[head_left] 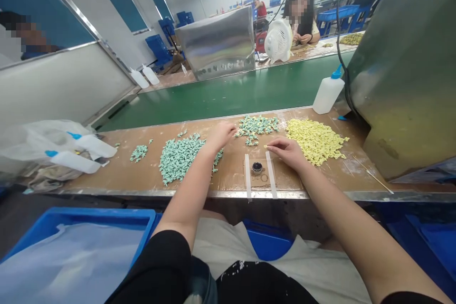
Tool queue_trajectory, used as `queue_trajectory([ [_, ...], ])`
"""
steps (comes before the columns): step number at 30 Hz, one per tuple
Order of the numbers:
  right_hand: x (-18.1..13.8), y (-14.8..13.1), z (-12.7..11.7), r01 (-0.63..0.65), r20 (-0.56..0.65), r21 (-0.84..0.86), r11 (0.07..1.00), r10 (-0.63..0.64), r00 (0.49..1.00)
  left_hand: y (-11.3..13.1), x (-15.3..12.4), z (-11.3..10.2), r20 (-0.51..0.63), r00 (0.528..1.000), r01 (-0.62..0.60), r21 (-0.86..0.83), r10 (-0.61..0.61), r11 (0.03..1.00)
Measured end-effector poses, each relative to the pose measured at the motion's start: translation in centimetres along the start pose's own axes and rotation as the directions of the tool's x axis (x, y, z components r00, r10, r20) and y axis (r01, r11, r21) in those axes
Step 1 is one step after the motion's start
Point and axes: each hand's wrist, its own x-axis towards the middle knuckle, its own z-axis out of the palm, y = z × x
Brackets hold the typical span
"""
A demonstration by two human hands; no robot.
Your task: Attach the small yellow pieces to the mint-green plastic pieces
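1. Black left sleeve (pixel 153 266) nearest, cut off by the bottom of the view.
2. Brown-topped workbench (pixel 117 173): metal front edge (pixel 206 194) just past the lap. Brown surface shows left of the teal pile (pixel 178 156) and between the two hands.
3. Green conveyor belt (pixel 228 92) along the bench's far side; right-hand end hidden behind the metal housing (pixel 413 80), itself cut off at right.
4. Blue tub (pixel 103 212), lower left, cut off by the frame; pale sheet (pixel 96 256) inside, anything beneath it hidden.
5. Teal pile partly hidden by the left forearm (pixel 185 199); yellow pile (pixel 313 137) at right; mixed pile (pixel 260 124), teal and yellow, between, farther back.
6. White squeeze bottle (pixel 327 96), blue cap, right rear; fill level hard to read.
7. Left hand (pixel 221 135): fingers bent, tips at mixed pile's left edge; cannot tell whether they grip anything.
8. Right hand (pixel 288 151): thumb and forefinger pinching a small yellow piece (pixel 265 146).
9. Round pot (pixel 257 167), dark contents, between white tape strips (pixel 271 175).
10. That small yellow piece: just in front of mixed pile; exact shape hard to make out.
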Motion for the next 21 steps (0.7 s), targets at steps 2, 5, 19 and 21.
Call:
queue_trajectory([
  [2, 0.1, 0.2, 0.1, -0.002, -0.003, 0.0, 1.0, 0.002, 1.0, -2.9, -0.2, -1.7, 0.106, 0.991, 0.06, 0.149, -0.076, 0.987],
  [5, 0.3, 0.6, 0.2, 0.006, 0.003, -0.01, 1.0, -0.006, 1.0, -6.0, -0.7, -2.9, 0.18, 0.977, 0.074, 0.214, -0.114, 0.974],
  [19, 0.2, 1.1, 0.2, -0.044, 0.023, -0.092, 0.995, 0.047, 0.999, -5.1, 0.7, -1.1, 0.165, 0.982, 0.061, 0.176, -0.091, 0.982],
  [21, 0.2, 1.1, 0.2, -0.054, 0.027, -0.092, 0.994, 0.057, 0.998, -3.2, 1.0, -0.1, 0.064, 0.995, 0.072, 0.011, -0.072, 0.997],
])
